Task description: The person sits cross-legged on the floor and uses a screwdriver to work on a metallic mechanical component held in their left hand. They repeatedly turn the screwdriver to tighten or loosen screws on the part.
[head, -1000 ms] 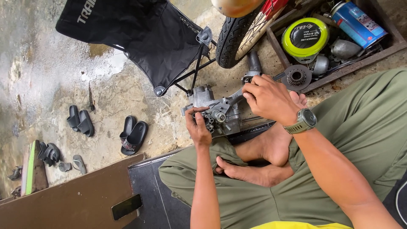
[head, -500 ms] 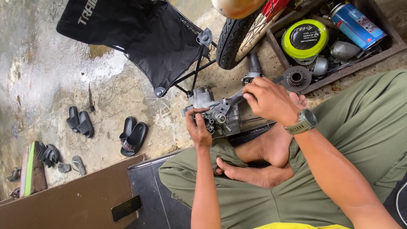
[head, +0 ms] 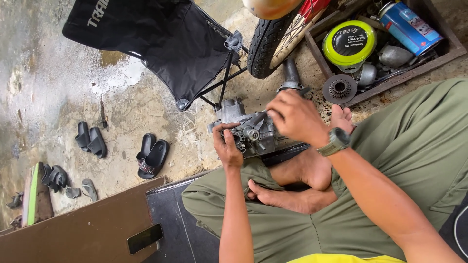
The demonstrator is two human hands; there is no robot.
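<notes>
While the person sits cross-legged, the engine (head: 251, 130) rests on the concrete floor (head: 58, 92) just ahead of the bare feet. It looks like heavy, rigid cast metal, probably greasy, so the lumpy casing edges seem the surest hold. Left hand (head: 227, 146) clamps its fingers over the near edge; right hand (head: 295, 117) curls its fingers together on the top, by the grey pipe (head: 291, 75). Compared with a second ago, both hands stay on the engine, barely shifted
</notes>
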